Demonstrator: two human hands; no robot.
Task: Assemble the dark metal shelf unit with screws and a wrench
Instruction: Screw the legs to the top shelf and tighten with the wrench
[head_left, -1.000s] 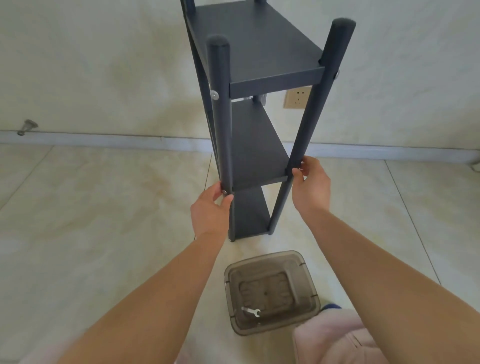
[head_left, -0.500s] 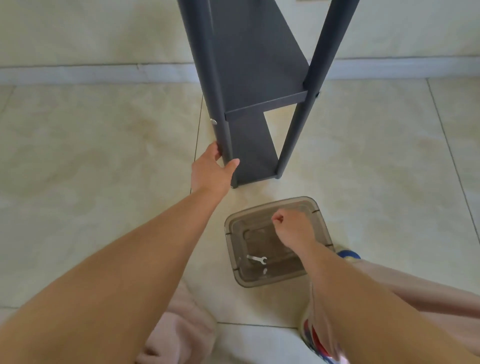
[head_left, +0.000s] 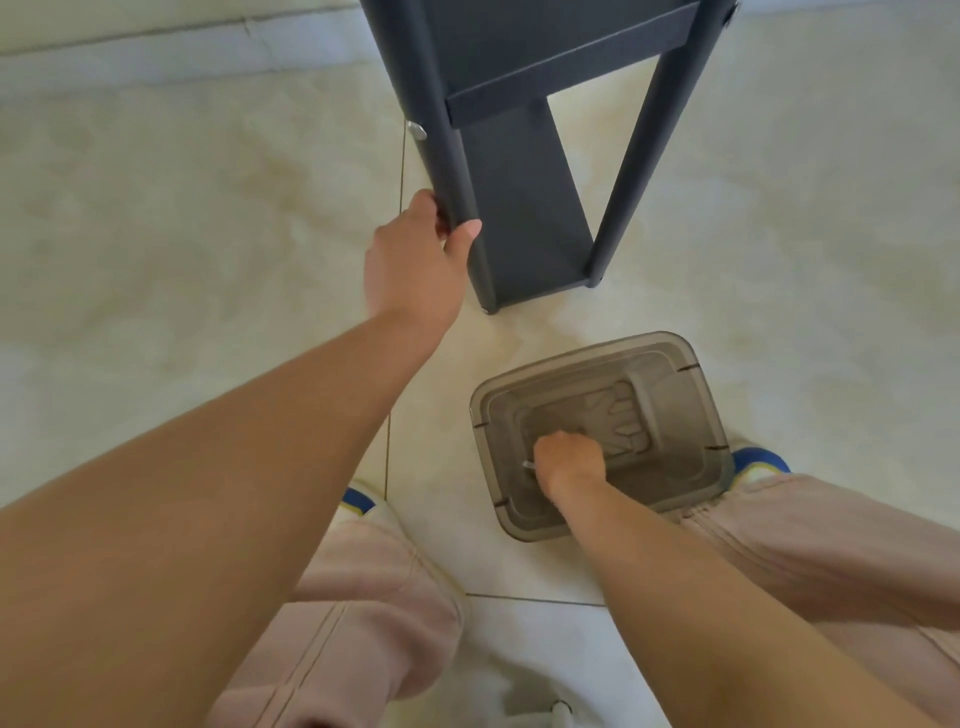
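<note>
The dark metal shelf unit (head_left: 519, 187) stands upright on the tiled floor, its upper part out of frame. My left hand (head_left: 415, 260) grips its near left post low down. A silver screw head (head_left: 416, 130) shows on that post above my hand. My right hand (head_left: 569, 460) is down inside the smoky clear plastic bin (head_left: 696, 384), fingers closed over the small silver wrench (head_left: 529, 464), of which only one end pokes out to the left of my fist.
The bin sits on the floor just in front of the shelf's feet. My knees in pink trousers (head_left: 363, 623) and blue-trimmed shoes (head_left: 761, 460) flank it. A pale skirting board (head_left: 156, 57) runs along the wall at the top left.
My right hand left the shelf's right post, dropped into the bin and closed over the wrench. My left hand slid lower on the left post. The view has tilted downward.
</note>
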